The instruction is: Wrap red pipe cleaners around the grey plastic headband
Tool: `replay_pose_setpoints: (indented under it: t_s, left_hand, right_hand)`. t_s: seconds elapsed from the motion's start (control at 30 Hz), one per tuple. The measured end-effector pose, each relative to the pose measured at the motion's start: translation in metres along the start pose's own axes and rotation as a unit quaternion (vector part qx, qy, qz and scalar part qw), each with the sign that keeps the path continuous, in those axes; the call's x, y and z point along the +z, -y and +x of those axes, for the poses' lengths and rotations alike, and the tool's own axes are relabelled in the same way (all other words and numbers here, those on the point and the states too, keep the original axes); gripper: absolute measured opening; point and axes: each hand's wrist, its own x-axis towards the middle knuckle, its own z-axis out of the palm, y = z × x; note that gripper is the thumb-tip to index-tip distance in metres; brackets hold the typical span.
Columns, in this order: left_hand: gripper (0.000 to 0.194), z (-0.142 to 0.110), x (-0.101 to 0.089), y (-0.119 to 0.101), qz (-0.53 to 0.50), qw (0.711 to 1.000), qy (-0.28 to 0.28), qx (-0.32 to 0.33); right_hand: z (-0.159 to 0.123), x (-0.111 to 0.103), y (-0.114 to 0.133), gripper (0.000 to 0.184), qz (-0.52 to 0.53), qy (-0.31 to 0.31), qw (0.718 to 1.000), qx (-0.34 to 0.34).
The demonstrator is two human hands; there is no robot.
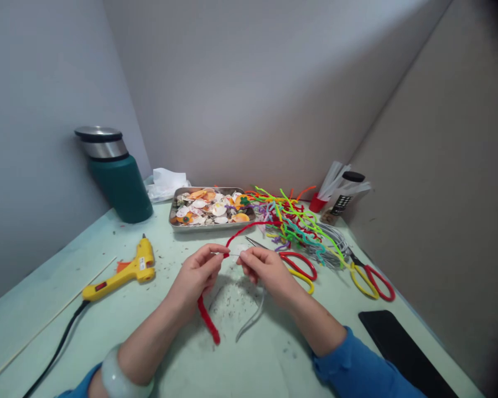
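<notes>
In front of me my left hand (pixel 201 273) pinches a red pipe cleaner (pixel 208 320). Its thick fuzzy end hangs below the palm, and a thinner red length arcs up behind the fingers toward the pile. Just to the right, my right hand (pixel 268 271) is closed, thumb against fingertips, on a thin wire (pixel 234 255) that spans the small gap between the hands. A grey strand (pixel 251 320) curves down below the right hand; whether it joins the wire is hidden. Beside the right hand lie scissors (pixel 301 265) with one red and one yellow handle loop.
A metal tray (pixel 211 225) of shells stands behind my hands, with tangled colourful pipe cleaners (pixel 302 221) beside it. At left are a yellow glue gun (pixel 120 279), a thin stick (pixel 50 323) and a teal bottle (pixel 124 188). More scissors (pixel 371 279) and a black flat object (pixel 402 348) lie right.
</notes>
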Motion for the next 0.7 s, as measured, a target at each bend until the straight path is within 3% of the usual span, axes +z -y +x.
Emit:
replay_pose_setpoints:
  t_s: [0.1, 0.2, 0.3, 0.53, 0.7]
  left_hand:
    - [0.025, 0.000, 0.001, 0.003, 0.127, 0.989, -0.046, 0.067]
    - [0.018, -0.001, 0.002, 0.006, 0.258, 0.944, -0.093, 0.183]
    - [0.012, -0.001, 0.002, 0.006, 0.307, 0.910, -0.104, 0.257]
    - [0.005, -0.001, -0.001, 0.010, 0.366, 0.862, -0.129, 0.324]
    - [0.008, -0.002, -0.001, 0.012, 0.384, 0.854, -0.129, 0.326]
  right_hand:
    - [0.000, 0.001, -0.001, 0.028, -0.030, -0.032, 0.999, -0.025]
    - [0.001, 0.002, -0.002, 0.028, -0.056, -0.063, 0.995, -0.044]
    - [0.000, 0.004, -0.003, 0.027, -0.073, -0.075, 0.993, -0.050]
    - [-0.002, 0.011, -0.006, 0.024, -0.068, -0.076, 0.994, -0.043]
    - [-0.002, 0.014, -0.009, 0.024, -0.063, -0.083, 0.994, -0.039]
